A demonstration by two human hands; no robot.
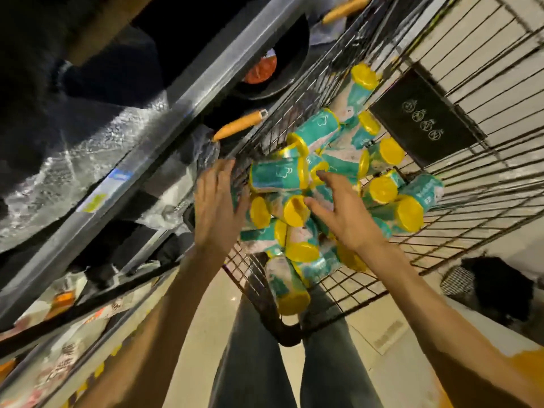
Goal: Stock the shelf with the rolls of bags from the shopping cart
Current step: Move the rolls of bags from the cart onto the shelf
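Several rolls of bags [312, 169], teal and white with yellow ends, lie heaped in the wire shopping cart [459, 207]. My left hand [216, 207] hovers with straight fingers at the cart's left wall, beside one roll [276, 175]. My right hand [338, 210] reaches over the heap with spread fingers, its fingertips touching the yellow ends of the rolls. Neither hand grips anything. The shelf [164, 136] runs along the left.
Dark pans with orange handles [238, 126] and plastic-wrapped goods sit on the shelf levels at left. A black sign plate [424, 119] hangs on the cart's far wall. My legs stand against the cart's near end. A dark basket sits on the floor at right.
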